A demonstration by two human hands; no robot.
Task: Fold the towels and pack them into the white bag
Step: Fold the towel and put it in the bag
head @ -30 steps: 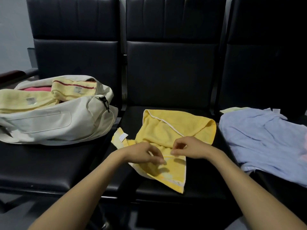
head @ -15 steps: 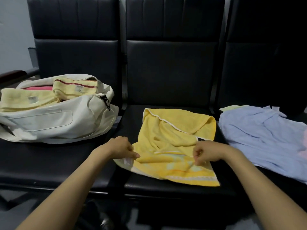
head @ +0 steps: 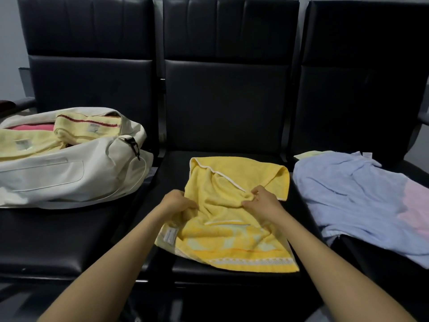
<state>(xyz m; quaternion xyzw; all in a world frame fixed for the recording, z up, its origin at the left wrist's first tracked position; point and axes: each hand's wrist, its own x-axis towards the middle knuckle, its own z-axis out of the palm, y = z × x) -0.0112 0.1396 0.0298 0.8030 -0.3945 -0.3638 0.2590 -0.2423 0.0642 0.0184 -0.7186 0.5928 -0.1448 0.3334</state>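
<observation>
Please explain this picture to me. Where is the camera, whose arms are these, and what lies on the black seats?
The camera sits on a person's head and looks forward and down, so the two bare arms are that person's own; there is no machine. On the middle black seat lies a crumpled yellow towel; the left hand and the right hand each grip its cloth. On the left seat stands the open white bag, with pale yellow towels and something pink inside. On the right seat a light blue towel lies unfolded.
</observation>
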